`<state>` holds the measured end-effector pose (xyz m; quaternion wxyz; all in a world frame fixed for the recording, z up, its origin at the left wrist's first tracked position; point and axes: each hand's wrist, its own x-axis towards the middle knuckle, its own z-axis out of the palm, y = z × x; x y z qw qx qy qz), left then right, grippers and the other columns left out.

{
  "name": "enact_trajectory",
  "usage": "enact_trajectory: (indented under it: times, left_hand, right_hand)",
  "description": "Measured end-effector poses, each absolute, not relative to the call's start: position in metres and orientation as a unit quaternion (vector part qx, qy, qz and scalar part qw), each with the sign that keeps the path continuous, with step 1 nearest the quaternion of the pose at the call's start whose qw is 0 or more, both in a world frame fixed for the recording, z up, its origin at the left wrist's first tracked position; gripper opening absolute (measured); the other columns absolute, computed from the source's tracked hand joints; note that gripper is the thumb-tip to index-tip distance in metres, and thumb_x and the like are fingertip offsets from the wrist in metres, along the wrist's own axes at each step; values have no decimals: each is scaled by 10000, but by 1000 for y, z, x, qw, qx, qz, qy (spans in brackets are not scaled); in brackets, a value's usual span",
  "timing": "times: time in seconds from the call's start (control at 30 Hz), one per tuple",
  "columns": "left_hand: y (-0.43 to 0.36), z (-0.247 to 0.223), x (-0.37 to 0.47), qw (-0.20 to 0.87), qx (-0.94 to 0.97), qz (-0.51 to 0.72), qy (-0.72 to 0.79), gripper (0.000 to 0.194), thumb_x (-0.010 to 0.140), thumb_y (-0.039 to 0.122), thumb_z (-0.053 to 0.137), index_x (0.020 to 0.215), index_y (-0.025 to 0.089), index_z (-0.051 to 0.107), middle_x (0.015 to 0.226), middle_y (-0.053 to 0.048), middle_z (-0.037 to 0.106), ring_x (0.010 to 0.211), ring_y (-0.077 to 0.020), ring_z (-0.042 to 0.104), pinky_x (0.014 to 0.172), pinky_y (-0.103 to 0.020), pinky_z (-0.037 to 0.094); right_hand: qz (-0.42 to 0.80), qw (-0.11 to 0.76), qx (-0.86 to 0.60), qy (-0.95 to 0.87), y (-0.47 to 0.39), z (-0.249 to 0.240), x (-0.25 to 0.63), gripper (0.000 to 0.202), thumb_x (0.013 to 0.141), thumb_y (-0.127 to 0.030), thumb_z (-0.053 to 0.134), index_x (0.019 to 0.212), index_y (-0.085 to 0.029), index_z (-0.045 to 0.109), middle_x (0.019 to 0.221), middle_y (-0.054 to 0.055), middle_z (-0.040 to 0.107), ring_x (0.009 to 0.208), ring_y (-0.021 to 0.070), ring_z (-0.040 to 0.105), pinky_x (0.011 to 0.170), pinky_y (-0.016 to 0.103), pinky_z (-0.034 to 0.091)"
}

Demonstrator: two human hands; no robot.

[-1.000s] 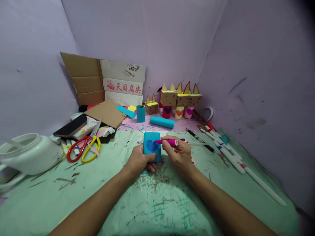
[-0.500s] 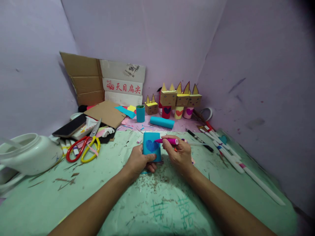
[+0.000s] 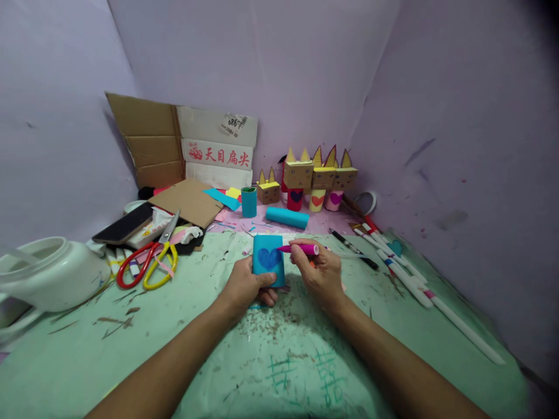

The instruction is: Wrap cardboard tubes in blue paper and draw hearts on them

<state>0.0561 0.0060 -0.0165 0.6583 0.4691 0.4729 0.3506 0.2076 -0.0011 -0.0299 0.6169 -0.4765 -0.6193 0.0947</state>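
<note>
My left hand point(image 3: 251, 283) grips a blue paper tube point(image 3: 262, 243), its thumb across the lower front. A dark blue heart point(image 3: 269, 260) is drawn on the tube's face. Between the fingers of my right hand point(image 3: 321, 270) is a magenta marker point(image 3: 305, 249), its tip pointing left at the heart's upper right edge; whether it touches the paper I cannot tell. Behind the tube, another blue roll point(image 3: 287, 217) lies on its side and a blue cup-like tube point(image 3: 248, 202) stands upright.
Cardboard figures with pointed ears point(image 3: 299, 174) stand along the back. Scissors point(image 3: 161, 256) and a white teapot-like vessel point(image 3: 74, 273) are at the left. Several white markers point(image 3: 408, 279) and a black pen point(image 3: 354, 249) lie at the right. Flattened cardboard point(image 3: 218, 145) leans on the wall.
The marker and my right hand have shifted slightly to the right and up from the heart. My left hand and the blue tube are almost unmoved.
</note>
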Motion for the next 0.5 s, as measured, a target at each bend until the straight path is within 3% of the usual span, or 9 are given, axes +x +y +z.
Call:
enact_trajectory:
  times: [0.5]
  left_hand:
    - [7,-18,55,665,458,355,471,223,637,138,649,802,154,500,418,-20,617,332,-137,547,358,-218,437]
  right_hand:
    - [97,623,-491,-601,0,-32,209,138,842,-277,591,810,-178,681,694,43,704,594,174,652,561,307,521]
